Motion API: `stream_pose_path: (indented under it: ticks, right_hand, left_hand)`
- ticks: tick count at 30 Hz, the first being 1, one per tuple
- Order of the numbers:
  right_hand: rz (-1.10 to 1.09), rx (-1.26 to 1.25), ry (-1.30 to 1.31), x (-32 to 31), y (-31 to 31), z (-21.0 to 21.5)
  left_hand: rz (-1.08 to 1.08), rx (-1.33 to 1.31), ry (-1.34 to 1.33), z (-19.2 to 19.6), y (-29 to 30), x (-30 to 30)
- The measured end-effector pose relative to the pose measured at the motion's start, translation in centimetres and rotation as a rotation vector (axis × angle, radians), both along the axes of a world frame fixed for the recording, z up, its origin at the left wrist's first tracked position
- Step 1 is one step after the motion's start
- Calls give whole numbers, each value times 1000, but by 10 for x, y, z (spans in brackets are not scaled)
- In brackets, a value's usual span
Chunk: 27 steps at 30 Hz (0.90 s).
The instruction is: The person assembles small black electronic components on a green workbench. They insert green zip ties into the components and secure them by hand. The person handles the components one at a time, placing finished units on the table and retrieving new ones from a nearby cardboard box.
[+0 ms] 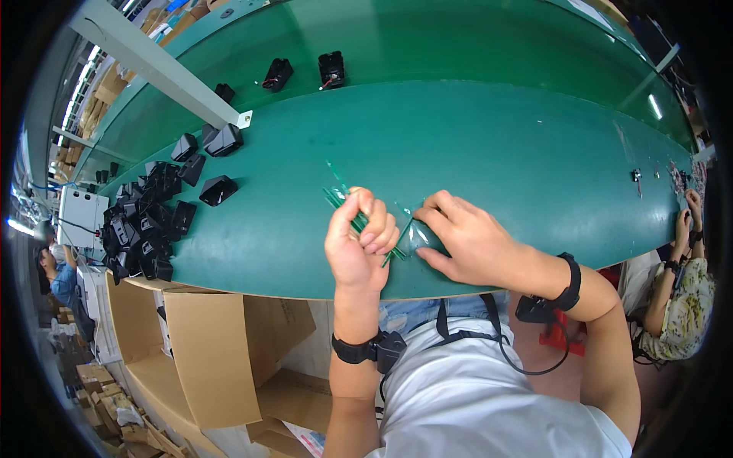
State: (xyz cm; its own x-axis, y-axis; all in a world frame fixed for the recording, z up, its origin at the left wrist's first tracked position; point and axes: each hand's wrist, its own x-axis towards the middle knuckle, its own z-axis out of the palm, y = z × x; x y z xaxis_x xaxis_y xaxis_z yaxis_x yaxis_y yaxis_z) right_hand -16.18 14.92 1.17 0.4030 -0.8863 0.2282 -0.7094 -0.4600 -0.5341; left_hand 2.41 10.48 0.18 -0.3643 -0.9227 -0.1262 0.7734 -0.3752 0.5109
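Note:
My left hand (362, 233) is closed in a fist round several thin, glossy green strips (334, 197), whose ends stick out above and below the fingers. To its right, my right hand (473, 237) has its thumb and forefinger at a clear, shiny plastic piece (418, 235), with another green strip beside it. The exact kind of these strips and of the clear piece cannot be made out. Both hands are just above the near edge of the green worktable (489, 160).
A heap of black plastic housings (141, 221) covers the table's left end. More black units (331, 70) stand along the back, near a grey metal post (160, 65). Open cardboard boxes (210, 359) stand below on the left. At the far right, another person's hands (687, 217) work over wires.

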Motion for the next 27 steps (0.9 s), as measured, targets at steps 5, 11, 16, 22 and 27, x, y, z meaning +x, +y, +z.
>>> stream_pose_path:
  ticks: [5,11,16,22,27]
  right_hand:
    - [8,-26,-56,-10,-20,1]
    - [315,-68,207,-9,-25,-8]
    - [292,8,163,-25,-13,-4]
    - [28,71,71,-39,2,4]
    - [-55,84,237,-27,29,-6]
  left_hand:
    - [60,-39,-86,-10,6,16]
    - [139,-173,-416,-4,16,3]
    - [135,-305,-567,-20,23,2]
    - [40,-337,-581,-17,19,5]
    - [30,-259,-418,-6,17,-7]
